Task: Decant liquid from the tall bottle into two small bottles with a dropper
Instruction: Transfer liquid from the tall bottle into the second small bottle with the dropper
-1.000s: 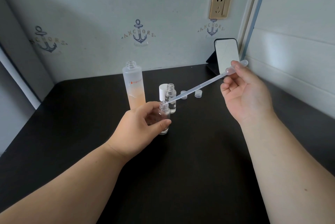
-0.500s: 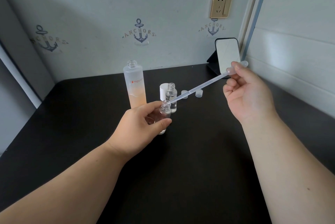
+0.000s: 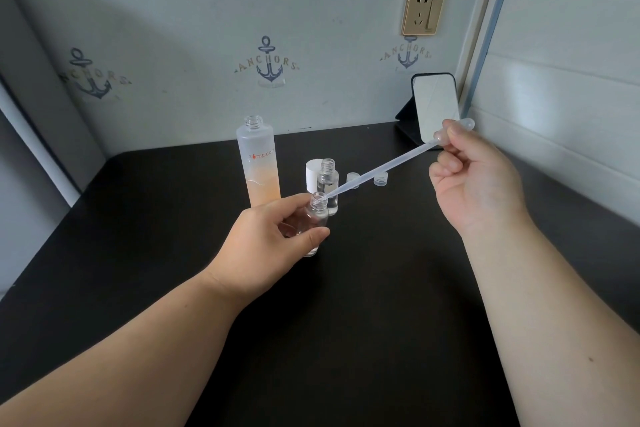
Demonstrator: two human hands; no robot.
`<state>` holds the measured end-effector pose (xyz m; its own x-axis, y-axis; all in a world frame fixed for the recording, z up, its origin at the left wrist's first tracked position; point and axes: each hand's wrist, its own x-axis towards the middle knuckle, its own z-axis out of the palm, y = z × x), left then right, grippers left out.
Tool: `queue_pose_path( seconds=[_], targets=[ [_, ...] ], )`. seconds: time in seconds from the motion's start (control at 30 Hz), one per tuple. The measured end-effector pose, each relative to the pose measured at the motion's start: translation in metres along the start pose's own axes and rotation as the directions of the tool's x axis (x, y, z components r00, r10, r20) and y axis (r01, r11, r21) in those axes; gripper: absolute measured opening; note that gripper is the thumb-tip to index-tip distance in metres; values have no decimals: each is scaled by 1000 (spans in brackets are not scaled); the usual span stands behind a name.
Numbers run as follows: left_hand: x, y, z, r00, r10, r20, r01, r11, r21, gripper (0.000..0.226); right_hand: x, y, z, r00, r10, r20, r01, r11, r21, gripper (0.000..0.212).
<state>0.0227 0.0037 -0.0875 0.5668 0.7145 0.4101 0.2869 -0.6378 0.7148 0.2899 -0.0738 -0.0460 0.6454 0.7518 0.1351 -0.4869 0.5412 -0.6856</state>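
Note:
My left hand (image 3: 266,239) grips a small clear bottle (image 3: 317,219) that stands on the black table (image 3: 363,305). My right hand (image 3: 474,181) pinches the bulb of a long clear plastic dropper (image 3: 381,170), which slants down to the left with its tip at the mouth of that small bottle. Just behind stands a second small clear bottle (image 3: 328,184), uncapped. The tall frosted bottle (image 3: 259,163) with peach liquid in its lower half stands open to the left of it.
A white cap (image 3: 312,174) stands behind the second small bottle, and two small clear caps (image 3: 381,179) lie to its right. A phone (image 3: 434,104) leans on a stand at the back right corner. Walls close in behind and on the right.
The dropper's tip has moved a little lower, into the mouth of the small bottle I hold. Both hands stay almost where they were.

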Motion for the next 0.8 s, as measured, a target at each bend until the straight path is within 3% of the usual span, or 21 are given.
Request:
queue_pose_path(
  seconds=[0.2, 0.33, 0.63, 0.73, 0.8],
  targets=[
    [0, 2, 0, 1000, -31, 3, 31, 999, -15, 33, 0, 0, 0, 1000, -6, 7, 6, 1000, -18, 16],
    [1, 1, 1, 996, -86, 37, 88, 994, -59, 30, 0, 1, 0, 1000, 15, -24, -16, 1000, -27, 6],
    [0, 1, 0, 992, -93, 87, 107, 981, -165, 37, -3, 0, 1, 995, 63, -73, -57, 995, 76, 12],
    [-3, 2, -4, 991, -42, -131, 8, 969, -245, 23, -4, 0, 2, 993, 70, -96, -59, 992, 107, 10],
    [-3, 2, -7, 942, -56, -330, -35, 964, -262, 15, -4, 0, 2, 992, 72, -104, -59, 990, 125, 12]
  ],
)
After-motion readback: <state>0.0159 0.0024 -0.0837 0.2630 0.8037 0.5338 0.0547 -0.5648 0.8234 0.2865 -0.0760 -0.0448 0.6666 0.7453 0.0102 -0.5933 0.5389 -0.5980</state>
